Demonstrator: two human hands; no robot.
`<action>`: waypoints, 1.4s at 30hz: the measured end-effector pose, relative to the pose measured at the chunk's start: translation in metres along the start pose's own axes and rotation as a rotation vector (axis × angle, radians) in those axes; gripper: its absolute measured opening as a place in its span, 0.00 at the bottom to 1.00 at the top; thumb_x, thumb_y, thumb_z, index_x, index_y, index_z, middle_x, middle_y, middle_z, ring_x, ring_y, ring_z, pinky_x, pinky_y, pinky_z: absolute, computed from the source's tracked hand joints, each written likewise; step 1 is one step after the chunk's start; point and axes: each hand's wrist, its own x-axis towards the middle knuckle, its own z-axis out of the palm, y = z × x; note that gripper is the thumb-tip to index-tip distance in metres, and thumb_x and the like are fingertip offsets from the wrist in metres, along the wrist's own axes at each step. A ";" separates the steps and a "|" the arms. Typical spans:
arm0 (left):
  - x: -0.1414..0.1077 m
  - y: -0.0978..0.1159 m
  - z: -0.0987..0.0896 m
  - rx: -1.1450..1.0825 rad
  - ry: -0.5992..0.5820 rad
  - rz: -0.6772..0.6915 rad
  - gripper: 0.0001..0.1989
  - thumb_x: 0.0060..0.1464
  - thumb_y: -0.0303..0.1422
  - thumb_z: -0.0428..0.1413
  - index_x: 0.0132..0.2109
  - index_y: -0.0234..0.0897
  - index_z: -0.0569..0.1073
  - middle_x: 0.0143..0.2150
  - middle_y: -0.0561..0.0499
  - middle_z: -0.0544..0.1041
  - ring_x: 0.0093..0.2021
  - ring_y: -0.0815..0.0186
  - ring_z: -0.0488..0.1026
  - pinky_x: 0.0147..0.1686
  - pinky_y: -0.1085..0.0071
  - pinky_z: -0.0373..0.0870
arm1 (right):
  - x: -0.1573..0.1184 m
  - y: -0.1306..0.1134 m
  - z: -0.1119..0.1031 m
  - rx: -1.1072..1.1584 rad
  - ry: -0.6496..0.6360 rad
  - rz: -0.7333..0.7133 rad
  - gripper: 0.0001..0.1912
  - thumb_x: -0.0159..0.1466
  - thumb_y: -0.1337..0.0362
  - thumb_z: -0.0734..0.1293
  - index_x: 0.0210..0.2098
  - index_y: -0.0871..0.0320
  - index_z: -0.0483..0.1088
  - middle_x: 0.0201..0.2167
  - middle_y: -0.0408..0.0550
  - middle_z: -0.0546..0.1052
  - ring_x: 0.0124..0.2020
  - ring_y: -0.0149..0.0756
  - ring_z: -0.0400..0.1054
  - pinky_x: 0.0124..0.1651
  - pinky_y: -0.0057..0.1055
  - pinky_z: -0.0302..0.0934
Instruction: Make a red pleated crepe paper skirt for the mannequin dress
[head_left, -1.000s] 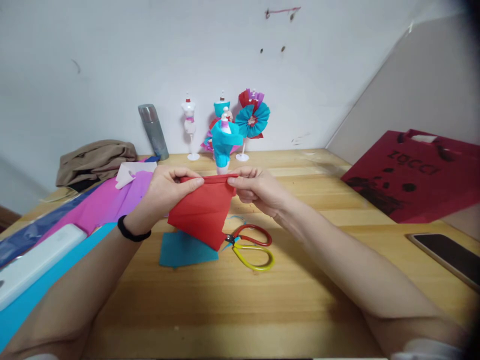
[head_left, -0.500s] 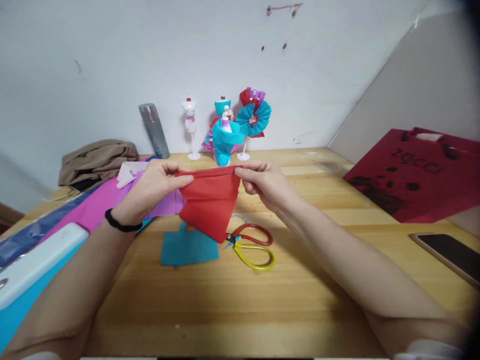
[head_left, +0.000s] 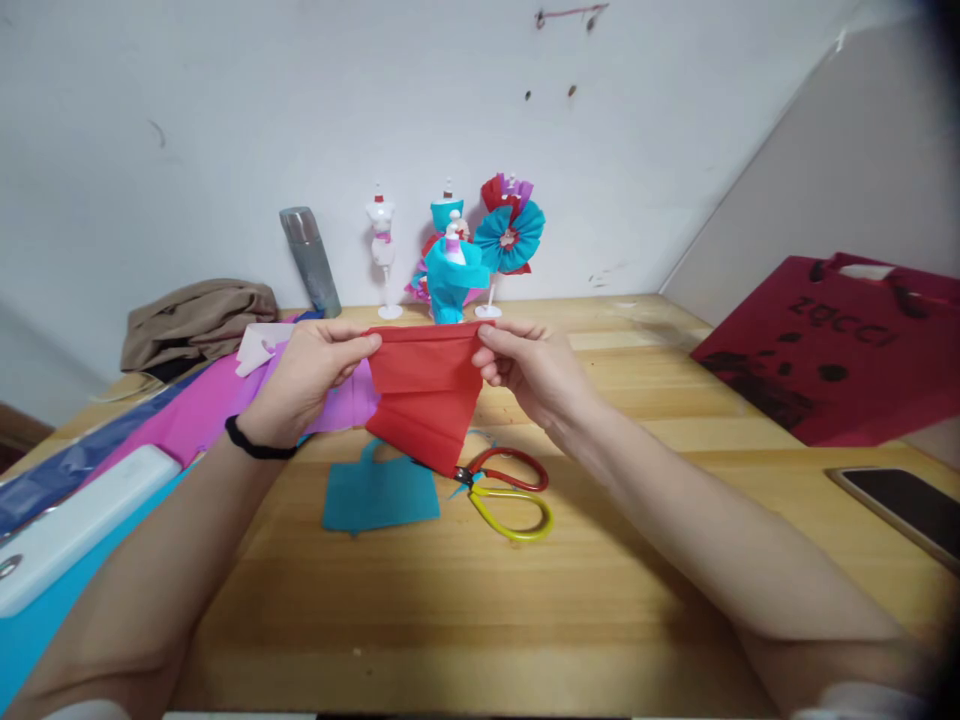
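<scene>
A piece of red paper or cloth [head_left: 427, 385] hangs between my hands, its top edge folded over. My left hand [head_left: 311, 370] pinches the top left corner, and my right hand [head_left: 529, 370] pinches the top right corner. Beneath the red piece, scissors [head_left: 514, 495] with one red and one yellow handle lie on the table, their blades partly hidden. A flat blue piece [head_left: 382, 498] rests to their left. Just beyond the red piece stands a small mannequin [head_left: 450, 275] wrapped in blue.
Behind are a white mannequin [head_left: 382, 245], a grey flask [head_left: 311, 262] and a blue pleated rosette [head_left: 510, 238]. Left: brown cloth [head_left: 199, 325], pink sheets [head_left: 169, 410], a white case [head_left: 86, 525]. Right: a red bag [head_left: 832, 350] and a phone [head_left: 900, 510].
Both hands have lifted the red piece slightly, and my left hand has shifted a little to the right. More of the blue piece shows below.
</scene>
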 end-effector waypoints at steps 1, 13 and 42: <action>0.000 0.000 0.001 -0.013 -0.005 -0.004 0.10 0.44 0.34 0.65 0.22 0.34 0.75 0.13 0.60 0.58 0.16 0.78 0.49 0.17 0.76 0.42 | 0.000 0.000 0.001 0.005 0.015 0.008 0.04 0.57 0.69 0.71 0.29 0.60 0.71 0.15 0.41 0.75 0.14 0.24 0.64 0.18 0.19 0.56; -0.002 -0.003 0.013 -0.187 0.043 -0.087 0.07 0.45 0.31 0.63 0.27 0.31 0.76 0.25 0.49 0.79 0.15 0.77 0.64 0.15 0.79 0.57 | 0.000 0.002 0.000 0.083 -0.001 -0.029 0.03 0.55 0.71 0.70 0.27 0.61 0.71 0.21 0.43 0.78 0.20 0.25 0.69 0.22 0.21 0.59; 0.001 -0.017 0.018 -0.268 -0.068 0.044 0.09 0.38 0.31 0.70 0.28 0.34 0.78 0.25 0.53 0.79 0.26 0.69 0.73 0.31 0.72 0.71 | -0.005 0.012 0.002 0.010 -0.098 -0.101 0.08 0.51 0.64 0.74 0.25 0.59 0.71 0.21 0.42 0.78 0.20 0.24 0.68 0.23 0.21 0.60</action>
